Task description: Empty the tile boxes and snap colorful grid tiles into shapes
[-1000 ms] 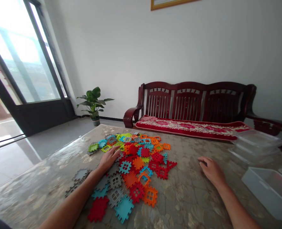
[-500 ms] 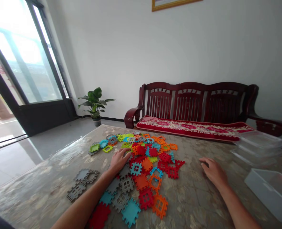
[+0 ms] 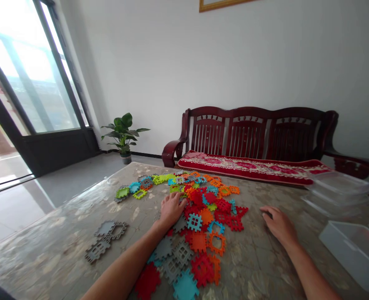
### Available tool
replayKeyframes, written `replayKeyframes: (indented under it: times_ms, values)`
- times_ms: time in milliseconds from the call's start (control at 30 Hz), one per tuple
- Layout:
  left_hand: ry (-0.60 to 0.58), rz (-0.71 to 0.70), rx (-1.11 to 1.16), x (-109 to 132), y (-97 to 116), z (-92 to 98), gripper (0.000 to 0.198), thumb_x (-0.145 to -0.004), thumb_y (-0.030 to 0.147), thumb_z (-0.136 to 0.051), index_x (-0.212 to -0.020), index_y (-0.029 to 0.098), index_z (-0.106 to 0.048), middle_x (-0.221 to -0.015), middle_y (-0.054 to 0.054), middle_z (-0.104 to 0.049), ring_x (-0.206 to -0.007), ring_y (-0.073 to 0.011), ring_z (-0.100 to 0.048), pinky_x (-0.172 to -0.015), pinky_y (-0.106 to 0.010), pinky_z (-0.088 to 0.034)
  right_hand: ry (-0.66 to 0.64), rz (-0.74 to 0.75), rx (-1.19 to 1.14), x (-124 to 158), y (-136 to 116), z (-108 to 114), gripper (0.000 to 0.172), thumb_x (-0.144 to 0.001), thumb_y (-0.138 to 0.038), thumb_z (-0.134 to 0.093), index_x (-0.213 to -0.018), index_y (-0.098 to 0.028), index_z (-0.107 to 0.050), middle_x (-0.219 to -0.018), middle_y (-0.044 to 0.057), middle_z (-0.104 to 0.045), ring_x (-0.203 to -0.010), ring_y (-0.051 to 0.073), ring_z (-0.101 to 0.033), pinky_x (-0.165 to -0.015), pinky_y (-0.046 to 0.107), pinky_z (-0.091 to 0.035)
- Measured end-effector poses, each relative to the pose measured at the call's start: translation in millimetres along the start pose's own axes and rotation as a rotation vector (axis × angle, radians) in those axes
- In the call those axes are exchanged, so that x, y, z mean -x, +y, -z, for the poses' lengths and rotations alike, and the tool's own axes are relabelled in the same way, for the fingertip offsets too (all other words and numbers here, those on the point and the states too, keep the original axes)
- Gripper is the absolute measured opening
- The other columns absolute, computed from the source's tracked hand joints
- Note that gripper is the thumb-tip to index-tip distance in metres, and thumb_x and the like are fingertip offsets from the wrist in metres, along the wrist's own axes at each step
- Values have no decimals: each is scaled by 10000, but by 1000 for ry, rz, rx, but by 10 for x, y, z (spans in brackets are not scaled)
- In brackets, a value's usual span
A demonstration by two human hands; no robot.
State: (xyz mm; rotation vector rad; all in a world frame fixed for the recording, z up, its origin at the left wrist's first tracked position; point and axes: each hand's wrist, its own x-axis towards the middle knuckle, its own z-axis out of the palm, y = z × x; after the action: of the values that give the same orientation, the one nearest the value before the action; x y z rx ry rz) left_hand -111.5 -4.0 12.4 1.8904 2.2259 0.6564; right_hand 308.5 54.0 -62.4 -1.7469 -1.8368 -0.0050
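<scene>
My left hand [image 3: 172, 208] lies palm down against the left side of a loose pile of colourful notched plastic tiles, its fingers stretched out and spread. Close to it are a blue window tile [image 3: 194, 222], an orange solid tile [image 3: 206, 216] and several red tiles [image 3: 235, 222]. Beneath and beside my left forearm lie grey window tiles [image 3: 182, 252], a dark red tile [image 3: 147, 281] and a blue solid tile [image 3: 185, 286]. My right hand [image 3: 278, 224] rests on the table to the right of the pile, fingers loosely extended, holding nothing.
A few linked grey tiles [image 3: 97, 250] lie apart on the left of the patterned table [image 3: 62, 250]. Green and blue tiles [image 3: 122, 193] sit farther back. On the right are stacked clear lids [image 3: 340, 189] and a translucent bin [image 3: 350, 250]. A wooden bench [image 3: 259, 133] stands behind.
My left hand has moved right, and the near and middle tiles of the pile have shifted right with it. The separate grey tiles and my right hand stay about where they were.
</scene>
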Motion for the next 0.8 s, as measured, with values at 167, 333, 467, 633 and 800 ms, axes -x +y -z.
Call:
replayKeyframes:
  times_ms: [167, 333, 467, 633, 800]
  values:
    - [-9, -35, 3, 22, 204, -95, 409, -926, 412, -423, -1259, 306, -635, -1367, -58, -596, -1249, -300, -520, -1062, -451, -368, -9, 6, 8, 0, -14, 15, 327, -828, -279, -453, -982, -242, -739, -1143, 73, -711, -1079, 271, -630, -992, 442, -471]
    - [-11, -63, 9, -3, 406, -224, 421, -934, 419, -411, -1280, 301, -622, -1375, -64, -586, -1254, -308, -512, -1065, -467, -356, -13, -1, 14, 9, -36, 31, 334, -835, -279, -449, -996, -242, -739, -1149, 70, -707, -1085, 266, -629, -988, 430, -471]
    - [-16, -82, 13, -49, 563, -338, 425, -932, 411, -414, -1291, 300, -612, -1385, -69, -576, -1265, -309, -502, -1066, -467, -355, -1, -4, 15, 24, -64, 38, 331, -841, -285, -452, -1005, -252, -737, -1154, 67, -704, -1084, 272, -628, -987, 441, -467]
    - [-24, -115, 17, -95, 755, -467, 437, -937, 412, -397, -1310, 302, -595, -1390, -77, -563, -1270, -306, -493, -1075, -470, -342, -1, -15, 13, 32, -83, 55, 344, -843, -256, -444, -1020, -246, -739, -1169, 73, -699, -1078, 274, -629, -970, 439, -473]
    - [-40, -143, 26, -122, 979, -582, 443, -939, 408, -389, -1314, 289, -591, -1387, -90, -565, -1277, -313, -487, -1090, -484, -322, -5, -19, 15, 33, -97, 68, 357, -830, -194, -442, -1016, -259, -740, -1154, 46, -706, -1076, 239, -633, -966, 380, -475]
